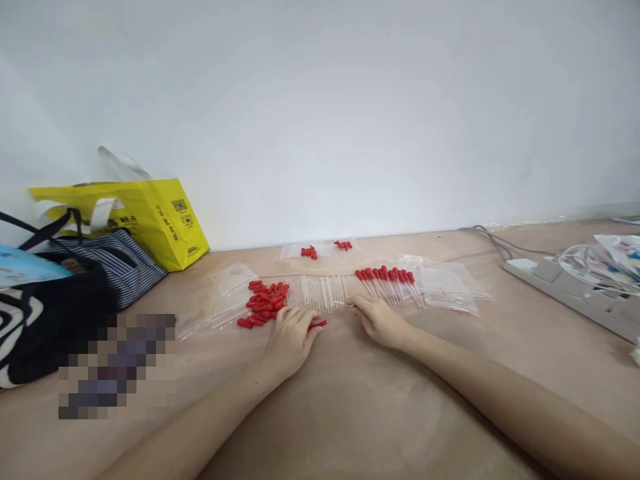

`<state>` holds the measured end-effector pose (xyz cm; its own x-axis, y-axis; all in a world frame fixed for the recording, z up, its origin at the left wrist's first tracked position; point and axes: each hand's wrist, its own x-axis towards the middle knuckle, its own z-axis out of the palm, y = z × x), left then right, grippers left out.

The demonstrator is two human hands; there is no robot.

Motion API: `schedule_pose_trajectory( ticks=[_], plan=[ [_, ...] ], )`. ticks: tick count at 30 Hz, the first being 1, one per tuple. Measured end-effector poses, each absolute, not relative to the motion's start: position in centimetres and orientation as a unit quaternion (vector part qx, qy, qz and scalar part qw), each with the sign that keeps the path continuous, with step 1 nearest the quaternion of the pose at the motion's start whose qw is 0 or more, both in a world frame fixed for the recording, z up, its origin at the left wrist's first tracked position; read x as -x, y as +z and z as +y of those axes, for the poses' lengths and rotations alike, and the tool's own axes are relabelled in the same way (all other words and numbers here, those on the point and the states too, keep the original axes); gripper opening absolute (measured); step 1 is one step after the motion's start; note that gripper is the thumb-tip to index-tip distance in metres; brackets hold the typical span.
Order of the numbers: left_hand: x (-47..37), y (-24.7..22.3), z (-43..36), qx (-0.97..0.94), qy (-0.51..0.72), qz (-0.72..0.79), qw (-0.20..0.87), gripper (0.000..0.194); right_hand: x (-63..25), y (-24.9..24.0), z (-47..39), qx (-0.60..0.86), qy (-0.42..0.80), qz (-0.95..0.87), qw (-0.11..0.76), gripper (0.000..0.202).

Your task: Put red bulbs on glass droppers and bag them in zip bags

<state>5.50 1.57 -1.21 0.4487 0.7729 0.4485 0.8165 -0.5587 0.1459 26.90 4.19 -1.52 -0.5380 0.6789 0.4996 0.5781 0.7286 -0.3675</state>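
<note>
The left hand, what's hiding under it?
A red piece pokes out between the thumb and fingers of the left hand. The palm covers anything right beneath it, so I can't tell what's there.

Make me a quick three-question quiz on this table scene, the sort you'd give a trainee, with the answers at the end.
1. True or false: the yellow bag stands farther left than the pile of loose red pieces.

2. Multiple choice: what shows at the fingers of the left hand?
A) a cable
B) a single red piece
C) a bag handle

3. Short answer: which hand is nearer the row of red-tipped sticks?

Key: 1 true; 2 B; 3 the right hand.
</note>
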Motion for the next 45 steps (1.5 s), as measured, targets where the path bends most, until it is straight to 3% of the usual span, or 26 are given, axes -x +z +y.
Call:
schedule_pose_trajectory(
  ticks=[9, 19, 29, 45],
  plan=[
    [-5.5, -1.4, 1.3, 0.852, -0.262, -0.446, 0.087, 0.018, -26.0, -3.0, 2.9, 0.327, -0.077, -0.879, 0.337, 0.02],
    [-5.4, -1.6, 1.4, 0.86, -0.279, -0.419, 0.085, 0.018, -26.0, -3.1, 2.6, 0.318, -0.089, -0.877, 0.35, 0.02],
    [-5.9, -1.2, 1.3, 0.838, -0.375, -0.385, 0.091, 0.014, -25.7, -3.2, 2.7, 0.262, -0.074, -0.889, 0.369, 0.02],
    [-6.1, -1.1, 0.9, 0.869, -0.328, -0.364, 0.063, 0.013, -25.5, -2.9, 2.7, 0.251, -0.106, -0.902, 0.335, 0.025]
  ],
)
